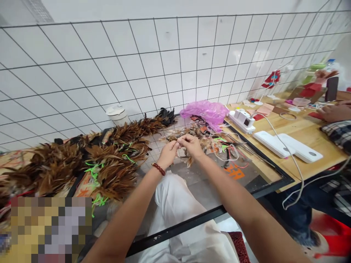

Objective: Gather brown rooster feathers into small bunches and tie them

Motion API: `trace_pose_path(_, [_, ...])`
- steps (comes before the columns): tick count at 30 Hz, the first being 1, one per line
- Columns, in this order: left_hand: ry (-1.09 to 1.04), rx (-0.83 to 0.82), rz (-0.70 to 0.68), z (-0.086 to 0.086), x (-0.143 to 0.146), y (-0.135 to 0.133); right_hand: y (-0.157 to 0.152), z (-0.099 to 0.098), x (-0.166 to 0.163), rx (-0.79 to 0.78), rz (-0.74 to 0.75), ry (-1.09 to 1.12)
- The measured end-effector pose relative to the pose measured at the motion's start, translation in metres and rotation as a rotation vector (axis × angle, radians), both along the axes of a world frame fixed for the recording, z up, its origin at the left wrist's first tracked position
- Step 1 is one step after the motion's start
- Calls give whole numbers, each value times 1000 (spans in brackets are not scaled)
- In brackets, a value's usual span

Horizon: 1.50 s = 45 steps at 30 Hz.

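My left hand (169, 151), with a beaded bracelet (159, 169) at its wrist, is closed in a pinch. Its fingertips meet those of my right hand (192, 145), which is pinched too. What they grip between them is small and mostly hidden; brown feather-like bits show around the fingers. Just behind and beside the hands lies a loose pile of tan and brown feathers (196, 130) on the glass tabletop (189, 173). To the left, thick bundles of brown feathers (117, 175) are spread out, some tied with bright green string (94, 174).
A pink plastic bag (205, 111) lies behind the feather pile, near the wire grid (189, 65). A white lidded container (117, 114) stands behind the bundles. On the wooden table (309, 128) are a power strip (241, 120), white devices (287, 146) and a cable. Another person's hand (336, 109) rests farther right.
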<state>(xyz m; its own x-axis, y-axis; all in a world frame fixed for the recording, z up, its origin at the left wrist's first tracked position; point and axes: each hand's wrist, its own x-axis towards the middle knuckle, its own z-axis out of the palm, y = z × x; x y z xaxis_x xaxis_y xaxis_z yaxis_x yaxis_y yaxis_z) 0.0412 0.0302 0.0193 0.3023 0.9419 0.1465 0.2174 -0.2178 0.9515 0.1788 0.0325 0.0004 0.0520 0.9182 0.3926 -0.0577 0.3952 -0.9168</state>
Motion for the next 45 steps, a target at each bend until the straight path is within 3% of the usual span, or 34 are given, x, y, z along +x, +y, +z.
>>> trace_pose_path(7, [-263, -289, -45, -6, -1, -21, -4, 2, -7, 22, -12, -67])
trace_pose_path(13, [-133, -318, -26, -1, -24, -23, -1, 0, -8, -8, -135, 3])
trace_pose_path(16, [97, -152, 109, 7, -46, -15, 3, -4, -4, -47, -211, 62])
trace_pose_path(19, [271, 275, 420, 19, -55, -10, 5, -7, 0, -41, -272, 14])
trace_pose_path(20, [285, 405, 455, 22, -52, -9, 4, -8, 0, -26, -283, -16])
trace_pose_path(23, [277, 544, 280, 25, -30, -8, 1, -6, -2, 29, -264, -81])
trace_pose_path(26, [240, 492, 69, 18, -4, -9, -2, -4, -7, 58, -246, -58])
trace_pose_path(28, [201, 438, 8, 11, 6, -8, -4, -4, -9, 54, -237, -25])
trace_pose_path(36, [78, 109, 47, -10, 1, -4, -7, -5, -12, 35, -243, -38])
trace_pose_path(40, [-7, 23, 53, -18, -5, -1, -9, -2, -15, 62, -201, -58])
trace_pose_path(45, [-218, -139, 46, -18, -6, -10, -12, 1, -18, 48, -166, -49])
